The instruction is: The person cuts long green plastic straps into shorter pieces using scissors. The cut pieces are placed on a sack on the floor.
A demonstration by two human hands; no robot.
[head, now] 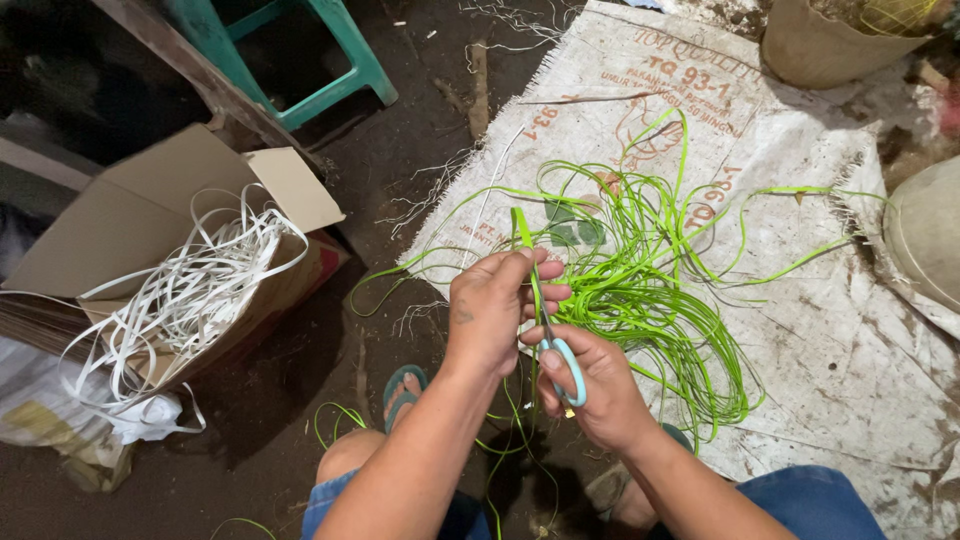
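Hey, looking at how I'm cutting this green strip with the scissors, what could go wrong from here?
1. The left hand pinches the green strip right beside the scissors in the right hand; its fingers could get nicked.
2. The loose pile of green strips on the woven sack may tangle or snag as you pull.
3. Strips trail past the sandalled foot and might catch on it.

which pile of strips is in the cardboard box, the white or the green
The white strips. They spill out of the open cardboard box at left, while the green strips lie loose on the woven sack.
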